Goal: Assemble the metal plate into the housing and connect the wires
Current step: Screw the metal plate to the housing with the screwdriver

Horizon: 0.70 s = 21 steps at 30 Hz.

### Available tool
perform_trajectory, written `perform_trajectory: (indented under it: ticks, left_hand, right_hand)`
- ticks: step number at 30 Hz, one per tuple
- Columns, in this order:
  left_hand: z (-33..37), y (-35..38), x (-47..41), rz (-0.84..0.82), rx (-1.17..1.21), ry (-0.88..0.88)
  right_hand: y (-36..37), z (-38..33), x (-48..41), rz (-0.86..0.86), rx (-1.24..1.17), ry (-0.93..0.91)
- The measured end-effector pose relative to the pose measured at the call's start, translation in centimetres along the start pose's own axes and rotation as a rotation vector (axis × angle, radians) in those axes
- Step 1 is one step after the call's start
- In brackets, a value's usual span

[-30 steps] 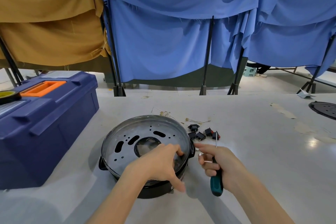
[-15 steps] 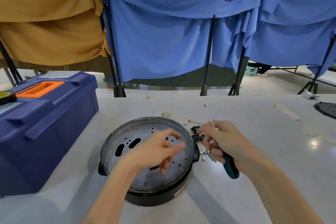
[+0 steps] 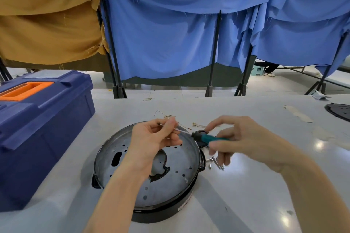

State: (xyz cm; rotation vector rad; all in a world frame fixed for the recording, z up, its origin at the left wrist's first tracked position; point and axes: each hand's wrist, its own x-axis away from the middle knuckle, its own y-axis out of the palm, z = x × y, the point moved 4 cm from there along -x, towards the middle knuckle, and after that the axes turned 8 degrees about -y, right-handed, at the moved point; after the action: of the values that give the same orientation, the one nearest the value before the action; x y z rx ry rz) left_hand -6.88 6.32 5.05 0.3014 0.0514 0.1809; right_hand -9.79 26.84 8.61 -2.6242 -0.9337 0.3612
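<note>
A round perforated metal plate [image 3: 176, 179] lies inside the black housing [image 3: 166, 212] on the white table. Above the plate's far side my left hand [image 3: 151, 140] pinches the thin metal shaft of a screwdriver [image 3: 210, 138] near its tip. My right hand [image 3: 244, 140] grips the screwdriver's teal handle, which points left and lies nearly level. Several small screws [image 3: 216, 162] lie on the table just right of the housing, under my right fingers. Thin wires with brass terminals [image 3: 170, 117] lie behind the housing.
A dark blue toolbox [image 3: 37, 119] with an orange handle stands at the left on the white table [image 3: 255, 195]. Another black round part [image 3: 339, 110] sits at the far right edge. Blue and tan cloths hang on stands behind the table.
My left hand rose off the plate and took hold of the screwdriver shaft. My right hand turned the screwdriver from upright to nearly level, tip toward the left hand.
</note>
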Motion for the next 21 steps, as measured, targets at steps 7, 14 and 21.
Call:
perform_trajectory:
  ticks: [7, 14, 21]
  left_hand:
    - [-0.7, -0.1, 0.0, 0.013, -0.305, -0.018]
    - [-3.7, 0.6, -0.1, -0.071, -1.044, 0.012]
    - [-4.9, 0.8, -0.3, -0.099, -1.109, -0.011]
  right_hand:
    - [-2.1, 0.2, -0.7, 0.566, -0.262, -0.252]
    - [-1.6, 0.8, -1.1, 0.578, -0.057, -0.19]
    - [0.1, 0.6, -1.6, 0.458, 0.154, -0.136]
